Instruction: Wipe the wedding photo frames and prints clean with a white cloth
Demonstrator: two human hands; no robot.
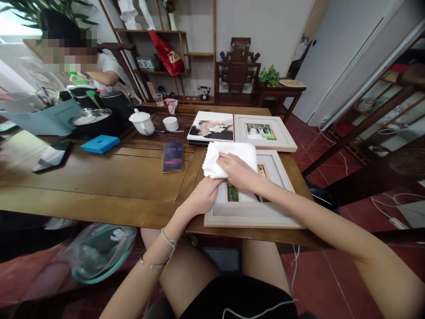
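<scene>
A light wooden picture frame (215,218) with a wide pale mat lies flat at the table's front edge. On its upper left part rests a folded white cloth (244,153). My right hand (237,170) presses on the cloth, its fingers bent into the fabric. At the frame's left edge, my left hand (206,195) grips the side, fingertips close to the cloth's lower border and partly hidden. Photos inside the frame show only in part, under the cloth and my right arm. Behind it lie a second framed photo (241,133) and a white photo panel (199,133).
To the left are a dark packet (173,157), a blue block (100,144), a phone (52,156), a white lidded cup (142,122) and a small white cup (170,123). Another person (106,73) sits far left. A lined bin (99,252) stands below the table.
</scene>
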